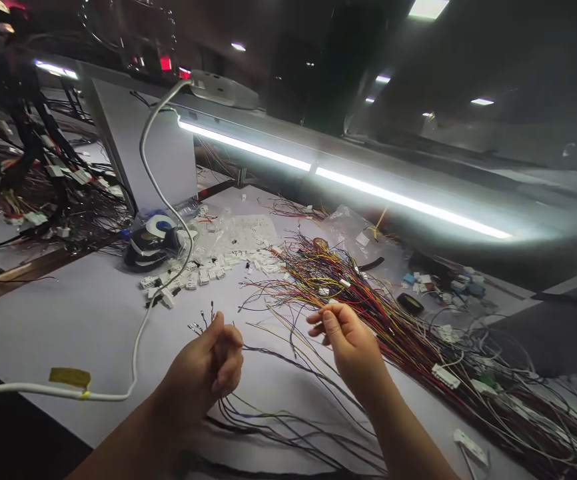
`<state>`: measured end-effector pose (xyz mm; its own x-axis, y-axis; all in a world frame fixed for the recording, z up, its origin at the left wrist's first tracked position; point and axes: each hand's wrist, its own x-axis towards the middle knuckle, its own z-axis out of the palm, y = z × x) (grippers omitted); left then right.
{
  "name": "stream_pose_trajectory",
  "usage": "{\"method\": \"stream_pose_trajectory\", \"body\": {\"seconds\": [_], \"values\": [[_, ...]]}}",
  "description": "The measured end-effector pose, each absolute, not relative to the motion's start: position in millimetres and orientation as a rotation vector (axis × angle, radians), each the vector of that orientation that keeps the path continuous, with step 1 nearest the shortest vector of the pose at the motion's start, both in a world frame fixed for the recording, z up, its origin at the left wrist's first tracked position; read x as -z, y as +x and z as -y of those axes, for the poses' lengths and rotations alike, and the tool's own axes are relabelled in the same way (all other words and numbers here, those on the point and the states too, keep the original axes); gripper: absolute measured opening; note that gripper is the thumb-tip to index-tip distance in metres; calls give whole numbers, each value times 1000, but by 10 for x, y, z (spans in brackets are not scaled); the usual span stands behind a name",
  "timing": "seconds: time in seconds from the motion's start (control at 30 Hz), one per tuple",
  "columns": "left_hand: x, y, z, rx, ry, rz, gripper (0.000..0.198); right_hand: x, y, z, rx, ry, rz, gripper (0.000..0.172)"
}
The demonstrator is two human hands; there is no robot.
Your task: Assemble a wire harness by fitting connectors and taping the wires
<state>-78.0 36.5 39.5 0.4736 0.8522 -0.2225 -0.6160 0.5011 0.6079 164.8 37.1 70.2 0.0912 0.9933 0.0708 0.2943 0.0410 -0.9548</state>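
My left hand [207, 363] is closed around a bundle of thin wires [278, 427]. Their crimped metal ends [201, 323] stick up behind the thumb, and the dark lengths trail below the fist toward the lower right. My right hand [351, 337] hovers above the table with thumb and forefinger pinched together. What lies in that pinch, if anything, is too small to make out. Just beyond it spreads a thick bunch of red, yellow and black wires [368, 300]. A few loose wires [298, 360] run between the two hands.
White plastic connectors [211, 270] lie heaped at the back, beside a bagged dark roll [151, 243]. A white cable [136, 353] crosses the table [33, 333] on the left. Tangled harnesses [38, 167] fill the far left. Blue and white connectors [443, 287] sit right, below a strip light [408, 200].
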Motion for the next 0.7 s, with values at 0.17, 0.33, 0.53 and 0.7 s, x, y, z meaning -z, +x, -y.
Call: {"method": "stream_pose_trajectory", "body": {"seconds": [0.17, 0.33, 0.53, 0.7], "values": [[-401, -675, -418, -976, 386, -785, 37, -582, 1062, -288, -816, -1355, 1763, 17], [-416, -704, -466, -1220, 256, -711, 26, -297, 758, -130, -732, -1516, 2092, 20], [-382, -793, -551, -1404, 230, -736, 28, -293, 1531, 129, -569, -1203, 2045, 26], [-397, -824, -571, -1323, 280, -764, 15, -512, 2373, 460, -562, -1743, 1871, 20]]}}
